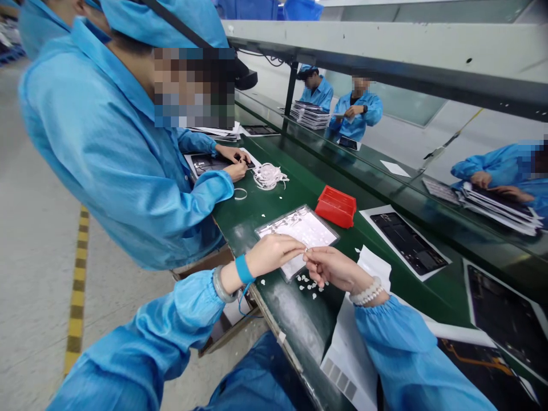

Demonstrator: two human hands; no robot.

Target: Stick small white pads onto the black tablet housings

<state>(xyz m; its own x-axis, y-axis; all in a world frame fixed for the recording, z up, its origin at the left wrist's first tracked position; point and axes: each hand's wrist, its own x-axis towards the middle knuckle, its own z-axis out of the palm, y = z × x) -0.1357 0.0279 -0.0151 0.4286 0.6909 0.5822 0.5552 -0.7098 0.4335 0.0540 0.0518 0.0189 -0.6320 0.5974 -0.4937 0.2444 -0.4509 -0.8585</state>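
My left hand (276, 254) and my right hand (331, 268) meet fingertip to fingertip above the near edge of a clear-rimmed tray (331, 229). Both are closed in a pinch. Something tiny and pale seems to sit between the fingertips, too small to name. A white sheet with several small dark and pale parts (295, 218) lies in the tray. Below my right hand, several small round white tabbed pieces (314, 296) are scattered on the green bench (295, 319). White backing paper (353, 348) with grey squares lies by my right forearm.
A red bin (336, 206) stands behind the tray. Opened black device panels (396, 237) lie on white sheets to the right. At left, a co-worker (107, 137) handles a panel beside a white strip bundle (269, 176). A shelf beam (385, 51) runs overhead; more people sit across.
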